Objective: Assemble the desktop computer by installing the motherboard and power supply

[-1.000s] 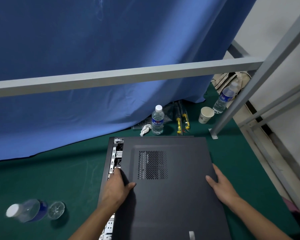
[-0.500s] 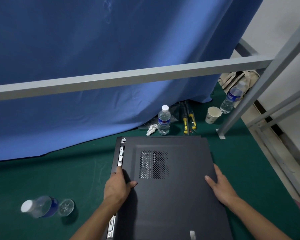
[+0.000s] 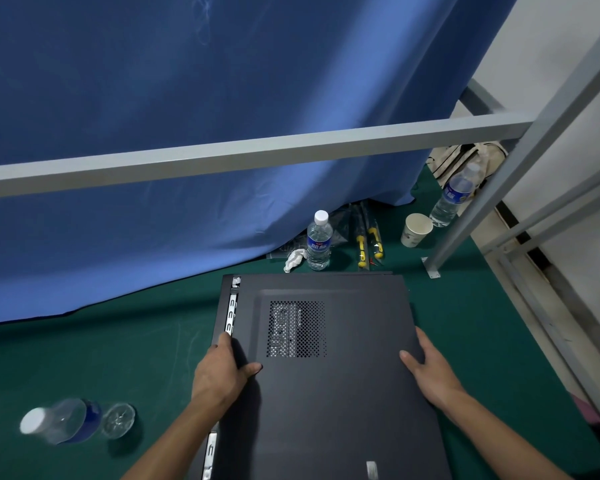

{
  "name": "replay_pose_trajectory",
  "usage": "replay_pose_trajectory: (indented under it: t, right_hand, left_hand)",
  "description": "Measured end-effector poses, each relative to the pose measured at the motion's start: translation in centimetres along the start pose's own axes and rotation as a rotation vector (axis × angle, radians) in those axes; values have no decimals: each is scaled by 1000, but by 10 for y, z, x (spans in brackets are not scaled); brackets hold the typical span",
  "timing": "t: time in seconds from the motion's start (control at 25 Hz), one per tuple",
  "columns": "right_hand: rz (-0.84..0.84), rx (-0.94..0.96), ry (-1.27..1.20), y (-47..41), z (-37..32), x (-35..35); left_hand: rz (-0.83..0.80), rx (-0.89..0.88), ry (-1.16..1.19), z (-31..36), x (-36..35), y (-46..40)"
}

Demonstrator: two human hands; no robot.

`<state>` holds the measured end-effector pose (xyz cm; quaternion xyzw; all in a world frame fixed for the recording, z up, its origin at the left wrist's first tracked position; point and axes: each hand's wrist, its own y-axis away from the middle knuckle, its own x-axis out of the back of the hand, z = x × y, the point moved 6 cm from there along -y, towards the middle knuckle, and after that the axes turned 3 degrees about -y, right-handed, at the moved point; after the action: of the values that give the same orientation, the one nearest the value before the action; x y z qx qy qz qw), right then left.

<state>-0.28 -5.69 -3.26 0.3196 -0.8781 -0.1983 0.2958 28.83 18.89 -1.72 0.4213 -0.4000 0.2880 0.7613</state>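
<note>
A black computer case (image 3: 228,308) lies flat on the green table. Its dark side panel (image 3: 354,393), with a perforated vent (image 3: 297,329), covers nearly all of it. Only a thin strip of the silver rear slots shows along the left edge. My left hand (image 3: 222,372) grips the panel's left edge, thumb on top and fingers over the side. On the panel's right edge my right hand (image 3: 430,368) holds it, thumb on top. The motherboard and power supply are hidden under the panel.
A water bottle (image 3: 318,241), a crumpled tissue (image 3: 294,259), two yellow-handled screwdrivers (image 3: 368,237), a paper cup (image 3: 415,230) and another bottle (image 3: 454,197) stand behind the case. A tipped bottle (image 3: 61,420) lies at left. A grey frame bar (image 3: 243,157) crosses overhead; blue curtain behind.
The side panel has slid left over the case, so the exposed strip of rear slots has narrowed. Both hands stayed on the panel's edges.
</note>
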Motion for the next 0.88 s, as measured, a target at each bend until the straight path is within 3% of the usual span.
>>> replay_pose_trajectory:
  t: [0.88]
  right_hand:
    - [-37, -10, 67, -8, 4, 2]
  left_hand:
    - [0, 5, -11, -5, 3, -1]
